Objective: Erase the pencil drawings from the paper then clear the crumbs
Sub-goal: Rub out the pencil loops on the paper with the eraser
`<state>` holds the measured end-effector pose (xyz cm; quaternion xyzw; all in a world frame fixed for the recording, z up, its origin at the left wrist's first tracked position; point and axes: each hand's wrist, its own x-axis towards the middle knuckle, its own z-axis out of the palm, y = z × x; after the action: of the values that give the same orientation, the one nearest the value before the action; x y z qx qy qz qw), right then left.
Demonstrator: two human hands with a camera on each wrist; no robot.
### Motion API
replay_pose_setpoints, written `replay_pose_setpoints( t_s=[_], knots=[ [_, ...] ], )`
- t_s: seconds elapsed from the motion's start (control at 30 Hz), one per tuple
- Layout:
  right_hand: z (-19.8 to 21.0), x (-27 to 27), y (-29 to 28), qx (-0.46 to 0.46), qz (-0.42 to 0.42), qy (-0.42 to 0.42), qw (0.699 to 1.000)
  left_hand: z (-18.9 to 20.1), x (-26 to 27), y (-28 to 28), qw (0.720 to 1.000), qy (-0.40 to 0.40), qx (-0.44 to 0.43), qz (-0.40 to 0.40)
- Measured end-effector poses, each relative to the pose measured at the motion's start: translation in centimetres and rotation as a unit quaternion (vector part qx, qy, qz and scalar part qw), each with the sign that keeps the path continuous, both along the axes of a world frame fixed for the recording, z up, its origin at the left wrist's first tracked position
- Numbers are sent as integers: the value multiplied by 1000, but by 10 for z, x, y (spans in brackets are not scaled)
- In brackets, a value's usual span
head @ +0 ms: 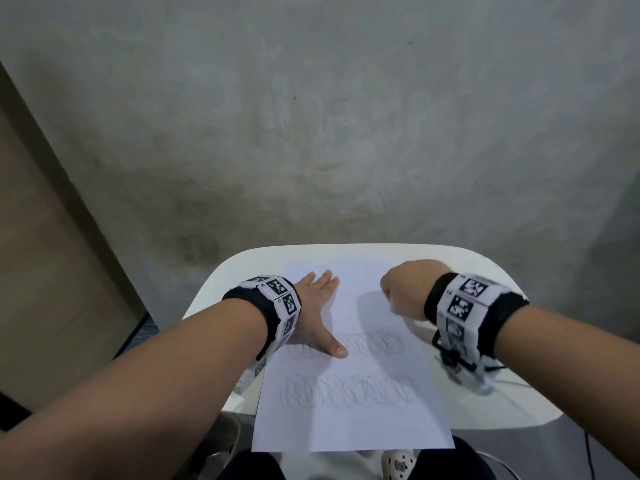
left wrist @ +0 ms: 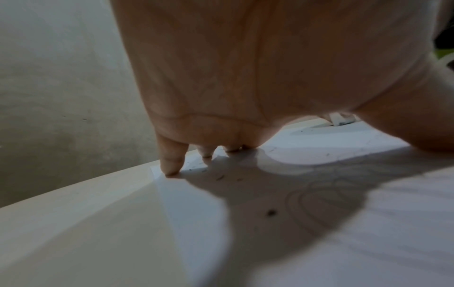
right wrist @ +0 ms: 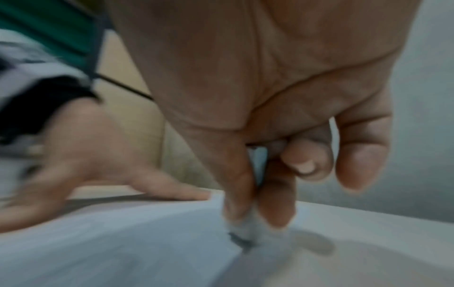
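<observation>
Your right hand (right wrist: 258,120) pinched a small white eraser (right wrist: 248,231) on the white paper sheet's (head: 349,420) right edge. Your left hand (head: 317,313) lay flat, fingers spread, pinning it on the white table (head: 512,403). Short strokes toward the remaining pencil loops (head: 346,391) would have suited best.

Left hand (head: 317,308) flat, palm down, fingers (left wrist: 170,159) straight and spread, thumb angled out toward the body. Left forearm reaches in from lower left, marker band at the wrist. Right hand (head: 403,289) curled, knuckles up; thumb and forefinger tips pressed together in a pinch grip, remaining fingers (right wrist: 361,153) folded loosely. Right forearm comes in from the right, banded wrist raised.
</observation>
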<state>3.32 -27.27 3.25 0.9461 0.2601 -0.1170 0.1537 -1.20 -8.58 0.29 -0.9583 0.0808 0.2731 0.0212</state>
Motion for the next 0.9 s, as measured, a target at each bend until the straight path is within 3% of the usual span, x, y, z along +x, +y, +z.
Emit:
replay_pose_setpoints(
  t_s=[0.1, 0.27, 0.43, 0.6, 0.7, 0.9],
  knots=[
    [5, -1, 8, -12, 13, 26, 999, 0, 0, 1, 1000, -3, -5, -1],
    [22, 23, 25, 80, -7, -23, 997, -1, 1, 2, 1000, -3, -5, 1],
    [10, 1, 27, 5, 79, -20, 997, -6, 3, 3, 1000, -13, -10, -1],
    [27, -6, 3, -14, 59, 73, 995, -7, 3, 4, 1000, -18, -5, 2],
    [27, -8, 16, 39, 74, 35, 996, -8, 6, 4, 1000, -22, -9, 11],
    [18, -25, 8, 17, 126, 13, 992, -10, 9, 3, 998, -45, -22, 28]
  ],
)
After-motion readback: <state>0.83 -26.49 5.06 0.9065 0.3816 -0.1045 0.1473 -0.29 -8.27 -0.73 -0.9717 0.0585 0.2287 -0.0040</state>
